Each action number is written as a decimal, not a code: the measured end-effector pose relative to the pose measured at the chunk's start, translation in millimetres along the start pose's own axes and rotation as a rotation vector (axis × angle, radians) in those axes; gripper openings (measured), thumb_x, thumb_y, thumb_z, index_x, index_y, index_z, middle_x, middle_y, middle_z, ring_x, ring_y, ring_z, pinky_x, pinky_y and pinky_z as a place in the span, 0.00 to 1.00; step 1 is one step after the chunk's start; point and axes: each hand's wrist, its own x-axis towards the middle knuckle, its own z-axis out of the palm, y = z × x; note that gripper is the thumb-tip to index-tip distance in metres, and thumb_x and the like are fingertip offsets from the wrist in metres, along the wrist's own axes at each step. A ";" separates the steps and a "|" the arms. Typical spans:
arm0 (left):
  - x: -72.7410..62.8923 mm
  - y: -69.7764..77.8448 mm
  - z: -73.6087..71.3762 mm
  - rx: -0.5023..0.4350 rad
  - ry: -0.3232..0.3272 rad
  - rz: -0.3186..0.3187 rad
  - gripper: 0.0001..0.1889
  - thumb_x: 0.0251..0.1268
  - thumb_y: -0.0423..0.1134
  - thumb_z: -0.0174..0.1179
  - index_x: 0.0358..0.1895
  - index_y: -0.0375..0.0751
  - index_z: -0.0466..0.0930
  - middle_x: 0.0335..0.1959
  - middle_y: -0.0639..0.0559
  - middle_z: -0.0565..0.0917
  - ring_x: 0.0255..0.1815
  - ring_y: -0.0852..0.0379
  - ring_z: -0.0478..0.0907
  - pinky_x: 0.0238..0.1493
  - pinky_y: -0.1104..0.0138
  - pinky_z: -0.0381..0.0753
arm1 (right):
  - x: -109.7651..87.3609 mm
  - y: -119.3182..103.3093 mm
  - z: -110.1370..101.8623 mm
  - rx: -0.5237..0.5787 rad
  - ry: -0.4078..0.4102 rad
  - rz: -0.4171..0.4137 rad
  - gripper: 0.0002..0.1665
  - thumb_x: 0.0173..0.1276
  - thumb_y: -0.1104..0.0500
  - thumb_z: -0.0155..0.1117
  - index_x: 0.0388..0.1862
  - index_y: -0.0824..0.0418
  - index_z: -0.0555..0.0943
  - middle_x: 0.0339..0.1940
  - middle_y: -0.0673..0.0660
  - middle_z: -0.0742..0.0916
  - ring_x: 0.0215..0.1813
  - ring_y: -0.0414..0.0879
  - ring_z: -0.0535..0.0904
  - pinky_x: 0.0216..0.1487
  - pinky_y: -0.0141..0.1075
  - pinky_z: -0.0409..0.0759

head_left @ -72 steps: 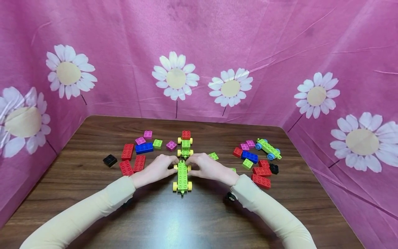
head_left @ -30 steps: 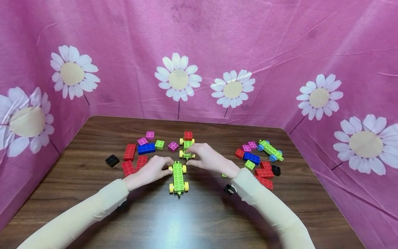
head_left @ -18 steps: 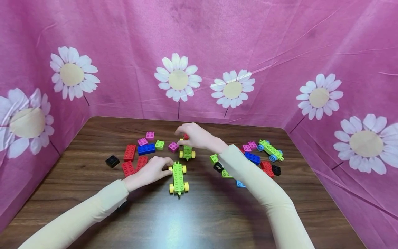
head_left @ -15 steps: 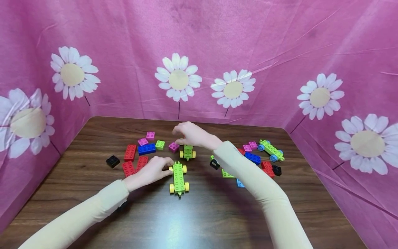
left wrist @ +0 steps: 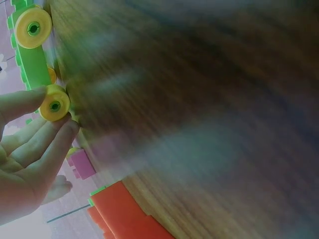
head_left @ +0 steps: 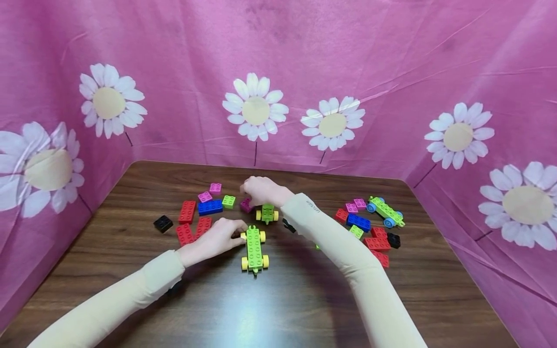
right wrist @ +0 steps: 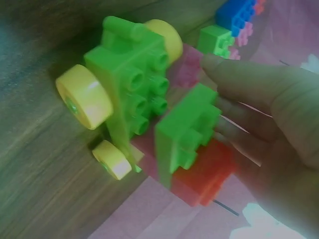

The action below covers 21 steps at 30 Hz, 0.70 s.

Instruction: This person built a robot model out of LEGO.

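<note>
My left hand (head_left: 219,240) pinches a yellow front wheel (left wrist: 55,103) of the nearer lime-green wheeled car base (head_left: 254,247), thumb and fingertips on the wheel in the left wrist view. My right hand (head_left: 263,191) reaches over the farther car base (head_left: 268,213), hiding most of it in the head view. In the right wrist view that base carries a lime brick (right wrist: 187,132) and a red brick (right wrist: 204,174). The right fingers are spread apart, thumb tip close to a magenta brick (head_left: 246,205) on the table left of the farther car.
On the left lie red bricks (head_left: 187,211), a blue brick (head_left: 211,207), a lime brick (head_left: 228,201), pink bricks and a black brick (head_left: 163,224). On the right are a blue-wheeled green base (head_left: 386,211), a blue brick (head_left: 359,222) and several red bricks. A daisy-print cloth surrounds the table (head_left: 278,309).
My right hand has let go of the nearer car and moved away from me and left, over the farther car to the magenta brick. My left hand stays on the nearer car's wheel.
</note>
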 end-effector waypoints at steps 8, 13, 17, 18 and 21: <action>-0.8 1.9 -0.4 0.011 0.001 0.002 0.10 0.60 0.33 0.68 0.44 0.34 0.84 0.39 0.44 0.89 0.41 0.52 0.87 0.44 0.60 0.86 | 3.7 -0.6 11.7 -0.067 0.006 -0.013 0.12 0.65 0.62 0.67 0.48 0.56 0.86 0.49 0.54 0.88 0.48 0.47 0.83 0.47 0.42 0.84; -0.8 1.9 0.0 0.008 -0.005 -0.005 0.11 0.60 0.33 0.68 0.44 0.33 0.84 0.40 0.44 0.89 0.40 0.53 0.86 0.44 0.60 0.86 | 6.0 -4.0 13.7 -0.113 0.005 -0.006 0.11 0.68 0.64 0.62 0.46 0.55 0.87 0.50 0.53 0.89 0.47 0.47 0.84 0.45 0.43 0.85; -0.4 1.2 1.1 0.010 -0.006 -0.003 0.10 0.60 0.33 0.68 0.44 0.34 0.84 0.39 0.45 0.89 0.40 0.54 0.86 0.43 0.61 0.86 | 5.3 -6.0 13.8 -0.138 0.013 -0.007 0.12 0.69 0.64 0.61 0.47 0.54 0.87 0.50 0.53 0.89 0.49 0.48 0.85 0.48 0.43 0.86; -0.3 1.2 1.3 0.011 -0.006 -0.003 0.10 0.60 0.33 0.68 0.44 0.34 0.84 0.39 0.45 0.89 0.40 0.54 0.86 0.43 0.61 0.86 | 5.4 -6.2 13.9 -0.142 0.013 -0.008 0.12 0.69 0.64 0.61 0.47 0.54 0.87 0.50 0.53 0.89 0.50 0.48 0.85 0.49 0.43 0.86; -0.1 1.4 1.3 0.013 -0.006 -0.004 0.10 0.60 0.33 0.68 0.44 0.34 0.84 0.39 0.45 0.89 0.40 0.55 0.86 0.43 0.61 0.86 | 5.4 -6.2 13.1 -0.156 0.011 -0.015 0.12 0.69 0.64 0.62 0.47 0.55 0.87 0.50 0.53 0.89 0.51 0.48 0.85 0.50 0.42 0.86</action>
